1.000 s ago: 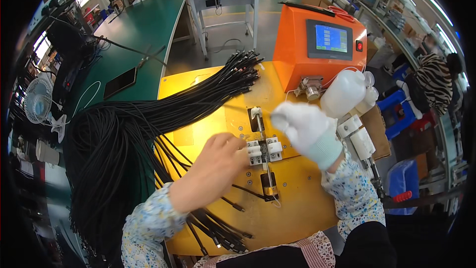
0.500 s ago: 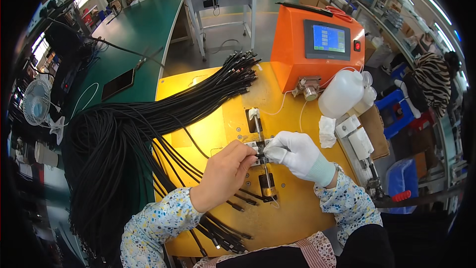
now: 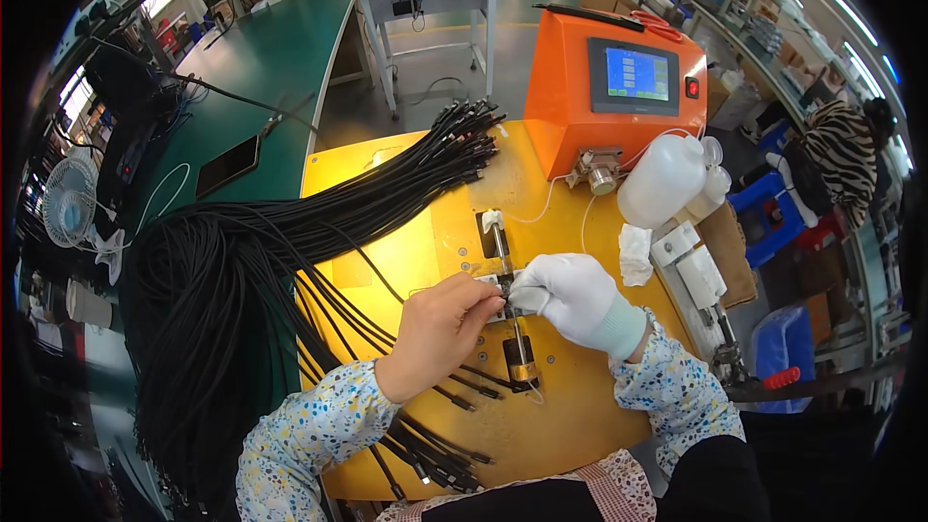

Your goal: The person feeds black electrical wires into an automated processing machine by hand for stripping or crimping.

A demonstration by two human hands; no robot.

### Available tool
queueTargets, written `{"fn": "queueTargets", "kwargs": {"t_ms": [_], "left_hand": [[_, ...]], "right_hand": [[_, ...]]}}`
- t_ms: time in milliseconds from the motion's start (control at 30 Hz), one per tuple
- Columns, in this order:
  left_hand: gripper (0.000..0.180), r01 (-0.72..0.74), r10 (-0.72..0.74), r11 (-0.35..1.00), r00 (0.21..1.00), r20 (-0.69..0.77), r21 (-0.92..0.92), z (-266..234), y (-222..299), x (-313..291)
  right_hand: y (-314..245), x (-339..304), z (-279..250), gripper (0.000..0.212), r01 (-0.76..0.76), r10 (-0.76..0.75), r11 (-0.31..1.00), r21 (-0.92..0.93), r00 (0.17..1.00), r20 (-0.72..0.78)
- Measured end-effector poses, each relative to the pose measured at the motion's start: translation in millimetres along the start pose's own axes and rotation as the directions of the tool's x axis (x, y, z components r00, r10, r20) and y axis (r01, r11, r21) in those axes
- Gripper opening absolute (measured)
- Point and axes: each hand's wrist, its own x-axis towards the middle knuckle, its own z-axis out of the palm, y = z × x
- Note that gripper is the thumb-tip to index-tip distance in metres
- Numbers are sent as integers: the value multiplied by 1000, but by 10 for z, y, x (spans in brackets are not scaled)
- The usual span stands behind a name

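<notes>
My left hand (image 3: 437,331), bare, is closed in a pinch over the small metal fixture in the middle of the yellow work plate (image 3: 580,425). Opposite it, my right hand (image 3: 577,302) in a white glove is pinched too, its fingertips almost meeting the left ones. What they hold between them is small and dark, mostly hidden by the fingers. A slim metal rod (image 3: 523,338) runs past the fingertips, with a brass-coloured end piece (image 3: 523,372) nearer me. Black cables with plug ends (image 3: 454,472) lie below my left wrist.
A big bundle of black cables (image 3: 222,261) drapes over the left edge. Behind stands an orange machine (image 3: 556,68) with a screen (image 3: 638,75), beside a white plastic bottle (image 3: 662,181). A phone (image 3: 229,166) lies on the green table (image 3: 280,48). Another person (image 3: 841,150) sits far right.
My right hand has shifted slightly left and its fingers have closed further over the fixture. The left hand stays almost in place. The dark piece between the fingertips shows less.
</notes>
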Motion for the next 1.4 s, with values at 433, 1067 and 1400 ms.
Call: {"fn": "queueTargets", "kwargs": {"t_ms": [433, 1067, 1400], "left_hand": [[39, -311, 202, 656, 950, 237, 688, -34, 19, -72], [42, -342, 281, 652, 938, 204, 677, -37, -28, -45], [27, -197, 173, 755, 980, 100, 626, -142, -136, 48]], "right_hand": [[143, 912, -72, 16, 187, -226, 938, -290, 969, -105], [-393, 1762, 75, 9, 421, -530, 455, -785, 836, 141], [-328, 698, -484, 8, 209, -310, 564, -799, 950, 31]]}}
